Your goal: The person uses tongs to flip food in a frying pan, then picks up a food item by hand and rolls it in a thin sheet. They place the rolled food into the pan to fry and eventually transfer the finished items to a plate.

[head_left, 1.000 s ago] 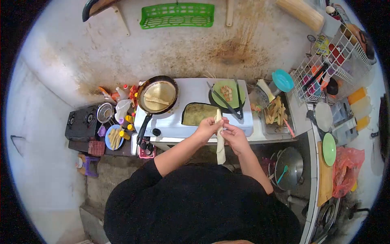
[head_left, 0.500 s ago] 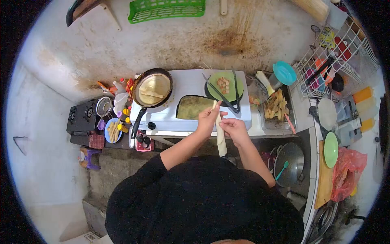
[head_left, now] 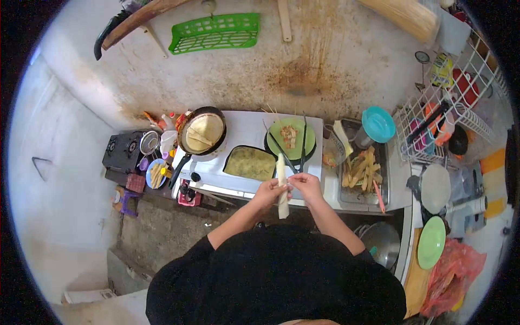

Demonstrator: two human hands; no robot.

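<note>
Grips a pale roll around its middle in the left hand, and brings the right hand in with bent fingertips at its side; cannot tell whether pressing or barely touching. Holds it in front of the white stove, near the tongs and green plate. Seems to be adjusting the wrap; for any further turn, calls for light, even pressure against loosening layers. Compared with half a second ago, grips lower with the left hand, leaving more of the upper end bare
</note>
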